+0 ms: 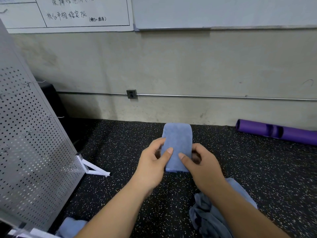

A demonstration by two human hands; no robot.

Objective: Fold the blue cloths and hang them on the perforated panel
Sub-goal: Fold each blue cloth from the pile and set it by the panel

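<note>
Left hand point(151, 167) and right hand point(204, 167) — each grip pinching the folded blue cloth point(177, 140).

A gym: speckled rubber floor point(120, 152), purple training tube point(277, 132), whiteboard point(223, 12) on the wall.

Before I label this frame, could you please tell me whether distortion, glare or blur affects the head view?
Head view: wide-angle distortion bows the whiteboard rail; head view: sheen brightens the perforated panel low down; head view: the folded blue cloth, left hand and right hand look sharp.
</note>
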